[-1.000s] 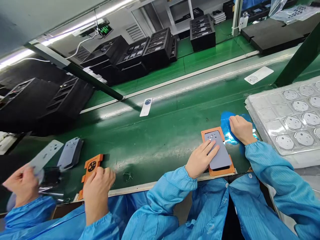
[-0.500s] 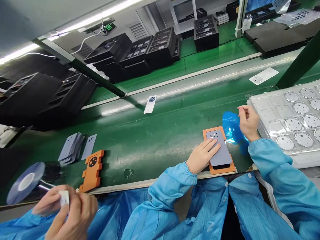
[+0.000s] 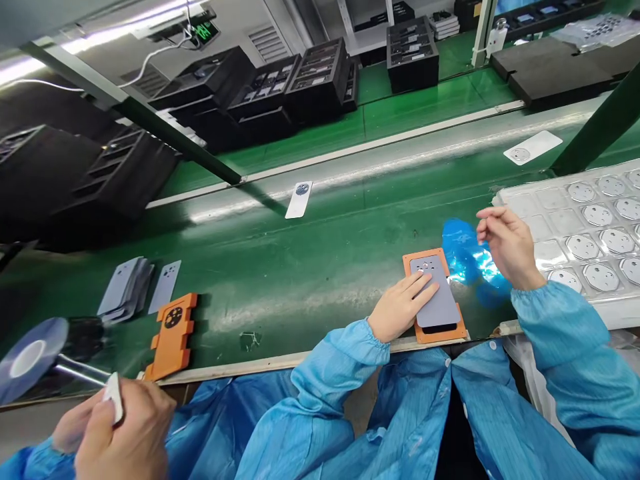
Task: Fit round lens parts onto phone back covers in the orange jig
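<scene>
My left hand [image 3: 400, 308] lies flat, fingers spread, on a grey phone back cover [image 3: 439, 303]. The cover has camera holes at its upper end and rests in an orange fixture [image 3: 425, 337]; a black part shows under its lower edge. My right hand [image 3: 511, 245] is raised to the right of the fixture, fingers loosely bent and somewhat apart, with nothing visible in it. Crumpled blue film [image 3: 459, 250] lies on the green work surface between the fixture and my right hand. A clear tray [image 3: 543, 223] of round silvery parts stands beyond my right hand.
At left, a co-worker's hands [image 3: 125, 427] hold a small white piece near a film roll [image 3: 30, 360]. Another orange fixture [image 3: 173, 340] and stacked grey covers [image 3: 125, 290] lie nearby. White covers [image 3: 299, 200] rest farther back. A green post [image 3: 600, 127] rises at right.
My right hand has moved slightly right and its fingers have loosened from a pinch. My left hand stays on the cover. The co-worker's hands have shifted left and down in view.
</scene>
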`<state>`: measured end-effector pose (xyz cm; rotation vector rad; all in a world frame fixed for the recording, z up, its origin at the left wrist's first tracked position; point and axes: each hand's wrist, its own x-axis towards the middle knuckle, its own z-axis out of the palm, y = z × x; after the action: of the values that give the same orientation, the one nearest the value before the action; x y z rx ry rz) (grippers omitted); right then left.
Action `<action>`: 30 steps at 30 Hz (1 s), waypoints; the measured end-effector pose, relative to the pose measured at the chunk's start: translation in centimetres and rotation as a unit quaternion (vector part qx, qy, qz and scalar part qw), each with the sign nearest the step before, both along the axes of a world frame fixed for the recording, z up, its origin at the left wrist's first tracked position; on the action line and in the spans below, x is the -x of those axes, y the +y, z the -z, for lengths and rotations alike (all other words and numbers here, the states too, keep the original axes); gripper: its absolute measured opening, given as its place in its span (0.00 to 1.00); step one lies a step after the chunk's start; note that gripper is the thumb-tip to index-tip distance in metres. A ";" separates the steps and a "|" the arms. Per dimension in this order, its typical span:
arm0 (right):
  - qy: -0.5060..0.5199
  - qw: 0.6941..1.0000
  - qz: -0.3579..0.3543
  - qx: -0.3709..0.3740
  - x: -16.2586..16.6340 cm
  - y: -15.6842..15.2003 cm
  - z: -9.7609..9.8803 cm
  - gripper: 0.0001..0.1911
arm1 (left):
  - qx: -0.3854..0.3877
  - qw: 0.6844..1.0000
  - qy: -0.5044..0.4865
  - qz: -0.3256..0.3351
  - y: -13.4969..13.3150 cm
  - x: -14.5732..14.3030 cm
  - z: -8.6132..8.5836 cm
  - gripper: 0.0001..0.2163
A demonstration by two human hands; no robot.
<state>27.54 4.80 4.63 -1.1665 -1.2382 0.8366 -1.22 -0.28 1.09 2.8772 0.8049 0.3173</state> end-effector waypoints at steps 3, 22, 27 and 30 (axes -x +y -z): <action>-0.246 0.960 -0.125 -0.051 0.6 -3.6 1.1 0.18 | -0.009 1.000 -0.006 0.002 0.1 0.0 -0.1 0.21; -0.564 0.785 -0.199 -0.162 3.6 -5.8 4.1 0.25 | -0.070 0.991 0.070 -0.085 0.4 -0.7 0.9 0.18; -0.602 0.764 -0.182 -0.141 4.9 -6.0 4.6 0.26 | -0.064 0.990 0.074 -0.101 0.0 -1.2 1.2 0.16; -0.609 0.763 -0.174 -0.128 5.3 -6.8 4.4 0.27 | -0.057 0.990 0.059 -0.115 -0.8 -1.4 1.3 0.17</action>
<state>22.27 -1.99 0.19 -1.2629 -2.6036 0.0073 0.20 -1.09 -0.23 2.9334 1.1821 0.2243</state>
